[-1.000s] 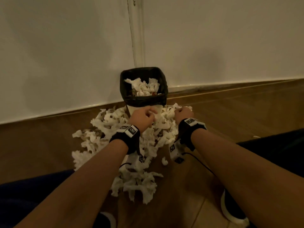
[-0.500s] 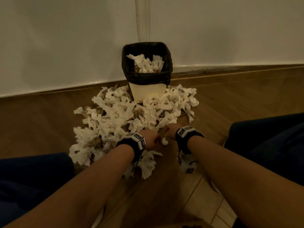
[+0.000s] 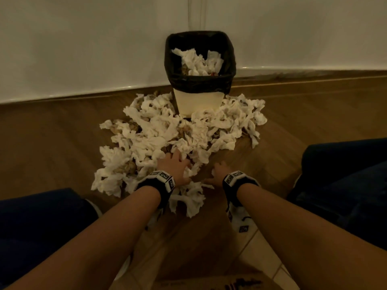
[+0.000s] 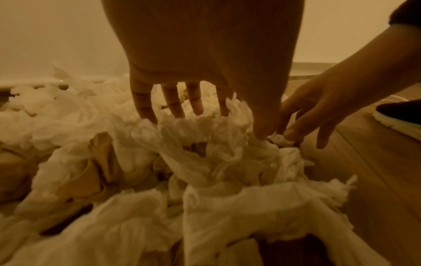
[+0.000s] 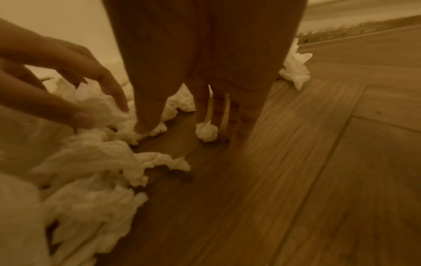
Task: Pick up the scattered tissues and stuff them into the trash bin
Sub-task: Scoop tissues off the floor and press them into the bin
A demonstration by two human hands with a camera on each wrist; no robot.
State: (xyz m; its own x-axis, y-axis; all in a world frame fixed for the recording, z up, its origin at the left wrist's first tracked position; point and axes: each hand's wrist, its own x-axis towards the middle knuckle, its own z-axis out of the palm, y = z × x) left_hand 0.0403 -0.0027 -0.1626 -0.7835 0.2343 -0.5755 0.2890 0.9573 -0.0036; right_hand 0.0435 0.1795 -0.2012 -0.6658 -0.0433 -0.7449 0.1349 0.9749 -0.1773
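Observation:
A cream trash bin [image 3: 199, 101] with a black liner stands against the wall, with crumpled tissues [image 3: 196, 61] inside it. A wide heap of white tissues [image 3: 167, 132] covers the floor in front of it. My left hand [image 3: 174, 166] lies on the heap's near edge. Its straight, spread fingers [image 4: 145, 106] press into the tissues [image 4: 205, 144]. My right hand [image 3: 217, 173] is just right of it, low over the bare floor, fingers extended. Its thumb [image 5: 148, 117] touches a tissue, and a small tissue ball [image 5: 206, 133] lies at its fingertips. Neither hand holds anything.
A white wall and its baseboard [image 3: 83, 95] run behind the bin. My knees in dark trousers flank the heap, left [image 3: 41, 216] and right [image 3: 345, 174]. A white-soled shoe [image 4: 398, 120] rests on the wood floor at the right. Pale tiles [image 3: 261, 258] start near me.
Both hands have drawn back from the foot of the bin to the heap's near edge. Half a second ago they were bunched together; now their fingers are spread.

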